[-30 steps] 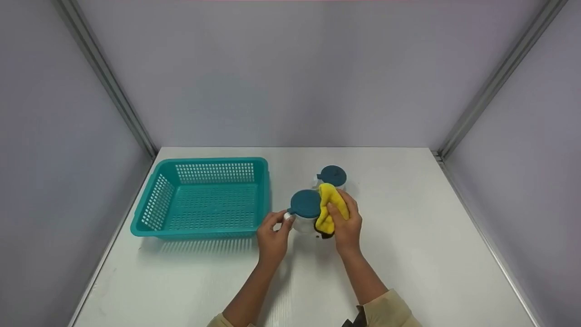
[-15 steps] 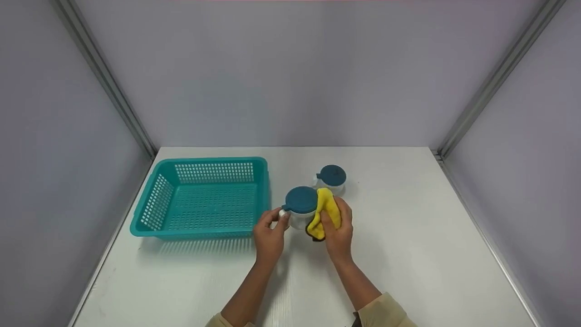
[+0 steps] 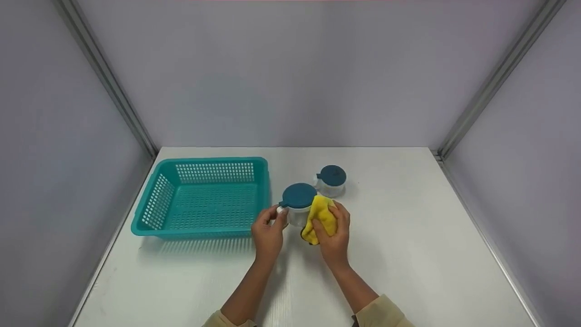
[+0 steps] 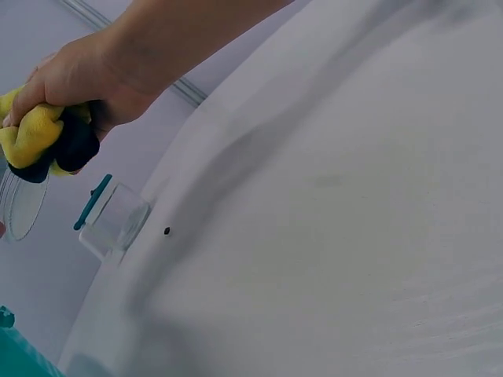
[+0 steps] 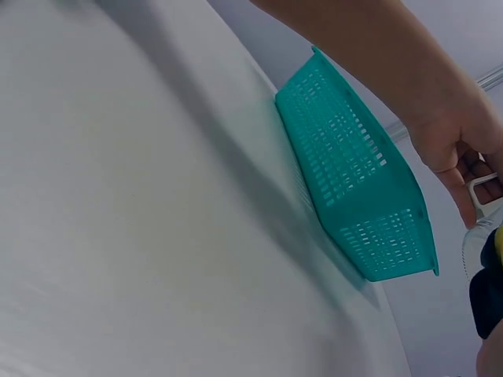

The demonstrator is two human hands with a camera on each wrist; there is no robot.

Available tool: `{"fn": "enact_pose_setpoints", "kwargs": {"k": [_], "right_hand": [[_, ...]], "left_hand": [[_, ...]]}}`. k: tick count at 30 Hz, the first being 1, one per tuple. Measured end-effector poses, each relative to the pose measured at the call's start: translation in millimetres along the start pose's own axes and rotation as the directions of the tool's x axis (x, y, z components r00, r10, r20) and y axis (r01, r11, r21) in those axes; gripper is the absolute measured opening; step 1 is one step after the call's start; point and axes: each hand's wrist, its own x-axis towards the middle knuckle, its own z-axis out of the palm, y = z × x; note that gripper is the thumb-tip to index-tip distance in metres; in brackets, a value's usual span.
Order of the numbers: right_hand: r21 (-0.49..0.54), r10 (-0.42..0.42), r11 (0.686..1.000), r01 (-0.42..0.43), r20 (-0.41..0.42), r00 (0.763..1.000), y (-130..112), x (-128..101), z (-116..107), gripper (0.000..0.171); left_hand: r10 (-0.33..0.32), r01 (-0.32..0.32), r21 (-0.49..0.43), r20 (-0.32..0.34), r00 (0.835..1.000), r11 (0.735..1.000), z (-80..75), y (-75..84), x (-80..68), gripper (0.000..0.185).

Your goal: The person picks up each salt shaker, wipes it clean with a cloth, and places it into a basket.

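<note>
A clear jar with a dark teal lid (image 3: 298, 195) is between my hands, just right of the basket. My left hand (image 3: 275, 216) pinches its white handle (image 5: 483, 192). My right hand (image 3: 335, 227) grips a bunched yellow cloth (image 3: 319, 218) and presses it against the jar's right side. In the left wrist view the cloth (image 4: 30, 138) shows a dark underside and covers the jar's clear wall (image 4: 20, 206). A second clear jar with a teal lid (image 3: 331, 178) stands just behind, untouched.
A teal perforated basket (image 3: 154, 200) sits on the left of the white table (image 3: 408, 236), with nothing in it. Grey walls with metal corner posts close the table on three sides. The second jar (image 4: 115, 221) stands near my right hand.
Both hands and the held jar have shifted left and a little away from me, closer to the basket. The yellow cloth has slid lower on the jar's side.
</note>
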Motion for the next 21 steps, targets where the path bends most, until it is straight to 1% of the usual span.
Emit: {"fn": "enact_pose_setpoints", "kwargs": {"k": [4,7,11,14,19,21], "right_hand": [[-0.036,-0.076,0.996,0.076,0.007,0.997,14.7,-2.3,0.9,0.043],[-0.078,-0.150,0.985,0.151,0.022,0.988,27.6,-4.0,1.2,0.043],[-0.132,-0.250,0.957,0.256,0.064,0.966,36.4,-5.2,-0.5,0.042],[-0.172,-0.315,0.929,0.328,0.100,0.944,40.1,-5.1,-2.5,0.043],[-0.232,-0.386,0.881,0.412,0.152,0.910,43.1,-4.7,-5.6,0.043],[-0.252,-0.387,0.871,0.421,0.173,0.905,44.7,-4.8,-7.4,0.043]], "left_hand": [[-0.011,0.011,-0.003,-0.004,1.000,1.000,-1.1,2.3,1.9,0.021],[-0.017,0.016,-0.007,-0.010,1.000,1.000,-1.9,3.9,3.9,0.023],[-0.026,0.027,0.021,-0.029,0.999,0.999,-2.9,5.9,7.3,0.025],[-0.038,0.039,0.043,-0.040,0.998,0.998,-3.6,9.9,9.4,0.024],[-0.040,0.043,0.046,-0.046,0.998,0.998,-6.7,33.2,8.0,0.023],[-0.033,0.036,0.050,-0.053,0.998,0.998,-8.4,41.0,7.5,0.022]]}}
